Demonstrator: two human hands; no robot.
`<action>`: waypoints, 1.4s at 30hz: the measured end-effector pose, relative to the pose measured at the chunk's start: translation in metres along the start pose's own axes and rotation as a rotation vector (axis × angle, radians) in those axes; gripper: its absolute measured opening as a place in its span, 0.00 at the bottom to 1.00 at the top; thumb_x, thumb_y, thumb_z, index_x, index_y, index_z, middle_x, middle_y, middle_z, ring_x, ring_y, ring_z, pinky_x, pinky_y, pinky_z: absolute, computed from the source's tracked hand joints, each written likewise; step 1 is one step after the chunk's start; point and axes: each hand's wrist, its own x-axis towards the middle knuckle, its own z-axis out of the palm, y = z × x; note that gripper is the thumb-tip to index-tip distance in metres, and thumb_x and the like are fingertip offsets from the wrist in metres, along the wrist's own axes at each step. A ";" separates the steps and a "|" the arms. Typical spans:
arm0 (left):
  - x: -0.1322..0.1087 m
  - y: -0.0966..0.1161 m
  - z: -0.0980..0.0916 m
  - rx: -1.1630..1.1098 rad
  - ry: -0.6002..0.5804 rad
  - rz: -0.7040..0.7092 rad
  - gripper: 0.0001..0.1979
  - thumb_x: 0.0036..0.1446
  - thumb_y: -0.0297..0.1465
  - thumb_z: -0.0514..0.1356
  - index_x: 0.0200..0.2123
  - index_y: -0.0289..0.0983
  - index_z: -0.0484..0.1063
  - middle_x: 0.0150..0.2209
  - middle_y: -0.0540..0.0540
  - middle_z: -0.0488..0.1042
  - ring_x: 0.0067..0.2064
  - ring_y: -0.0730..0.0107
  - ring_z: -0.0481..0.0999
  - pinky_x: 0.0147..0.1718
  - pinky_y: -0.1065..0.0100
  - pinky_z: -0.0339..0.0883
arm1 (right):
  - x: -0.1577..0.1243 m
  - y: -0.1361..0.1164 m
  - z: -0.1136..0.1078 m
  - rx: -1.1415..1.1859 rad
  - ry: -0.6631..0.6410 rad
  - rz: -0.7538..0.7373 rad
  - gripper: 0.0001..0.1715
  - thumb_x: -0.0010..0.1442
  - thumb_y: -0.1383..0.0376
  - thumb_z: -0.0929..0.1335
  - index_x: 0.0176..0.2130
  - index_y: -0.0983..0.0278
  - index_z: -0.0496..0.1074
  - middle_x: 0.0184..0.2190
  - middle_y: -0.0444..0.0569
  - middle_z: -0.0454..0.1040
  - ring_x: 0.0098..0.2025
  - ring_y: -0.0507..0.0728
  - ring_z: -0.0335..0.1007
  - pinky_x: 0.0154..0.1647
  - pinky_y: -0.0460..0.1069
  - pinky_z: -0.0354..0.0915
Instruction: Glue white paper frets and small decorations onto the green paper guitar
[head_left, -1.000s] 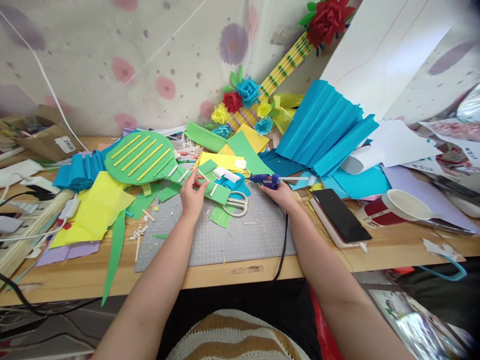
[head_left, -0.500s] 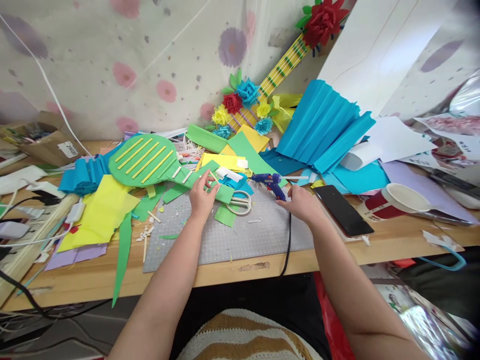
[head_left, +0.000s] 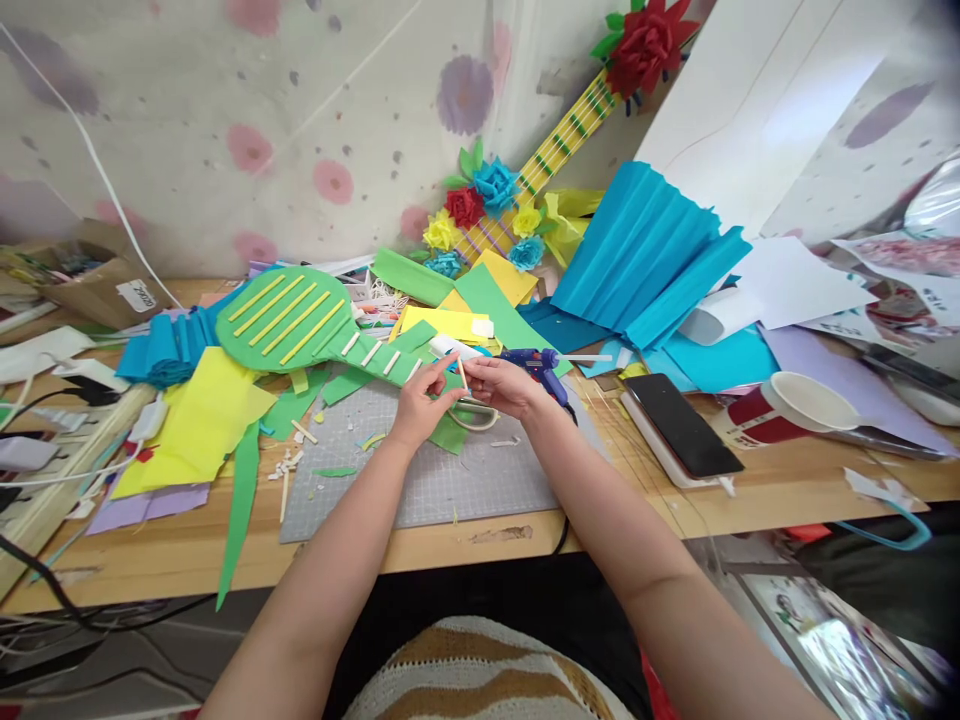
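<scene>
A thin pale stick (head_left: 463,376) is held between the fingertips of my left hand (head_left: 424,402) and my right hand (head_left: 508,386). Both hands are closed in a pinch, meeting just above the scissors' grey handle (head_left: 476,416). Under and beside my left hand lies a green paper guitar shape (head_left: 281,350), with yellow strips across its round body and short white strips along its neck. Its far neck end is partly hidden by my hands. Behind my right wrist rests a blue glue gun (head_left: 551,378) with a white glue stick in it.
A grey cutting mat (head_left: 480,490) lies beneath, with paper scraps around. To the right are a black phone (head_left: 684,422) and a paper cup (head_left: 784,408). Blue crepe paper (head_left: 637,250) and a finished yellow guitar with paper flowers (head_left: 559,150) stand behind. A power strip (head_left: 67,480) is at left.
My right hand has left the glue gun and moved left to meet my left hand at the stick. My left hand has shifted slightly right, off the guitar neck. The glue gun lies nearly where it was.
</scene>
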 end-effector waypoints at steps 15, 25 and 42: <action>0.007 0.004 0.001 0.117 -0.120 -0.074 0.25 0.48 0.35 0.64 0.52 0.42 0.68 0.24 0.55 0.58 0.27 0.76 0.59 0.30 0.72 0.58 | 0.002 0.009 -0.010 0.174 -0.071 -0.055 0.18 0.39 0.62 0.76 0.21 0.69 0.67 0.14 0.36 0.54 0.16 0.41 0.44 0.14 0.39 0.44; 0.062 0.006 -0.012 0.633 -0.273 -0.570 0.12 0.51 0.32 0.58 0.38 0.37 0.75 0.30 0.46 0.73 0.32 0.67 0.71 0.33 0.67 0.64 | -0.001 0.011 -0.016 0.262 0.150 -0.135 0.19 0.35 0.62 0.78 0.21 0.68 0.67 0.15 0.38 0.58 0.18 0.42 0.47 0.14 0.40 0.45; 0.096 -0.018 0.029 1.107 -0.562 -0.672 0.27 0.50 0.48 0.55 0.46 0.34 0.72 0.48 0.34 0.73 0.51 0.51 0.70 0.49 0.58 0.60 | -0.002 0.011 -0.015 0.285 0.034 -0.083 0.19 0.34 0.64 0.78 0.20 0.69 0.68 0.17 0.39 0.60 0.19 0.42 0.47 0.14 0.39 0.46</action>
